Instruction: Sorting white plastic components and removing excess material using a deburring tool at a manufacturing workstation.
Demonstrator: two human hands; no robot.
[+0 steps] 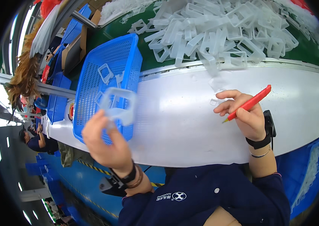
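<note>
My left hand [107,142], smeared by motion, pinches a clear plastic frame [128,98] at its lower edge, above the right side of a blue mesh basket [136,56]. A few more such frames [106,74] lie in the basket, apart from each other. Over the white worktop, my right hand [247,115] is closed around a red pen-shaped tool [254,101]. Its yellowish pointed tip faces down and left. Small clear plastic scraps [215,101] lie on the worktop just beyond my right fingers.
A large heap of clear plastic frames [219,32] covers the green surface beyond the metal strip [280,64]. Blue bins [58,96] and a metal post stand at the left. A co-worker [39,141] is seated farther left. A blue container [310,177] with clear pieces stands at right.
</note>
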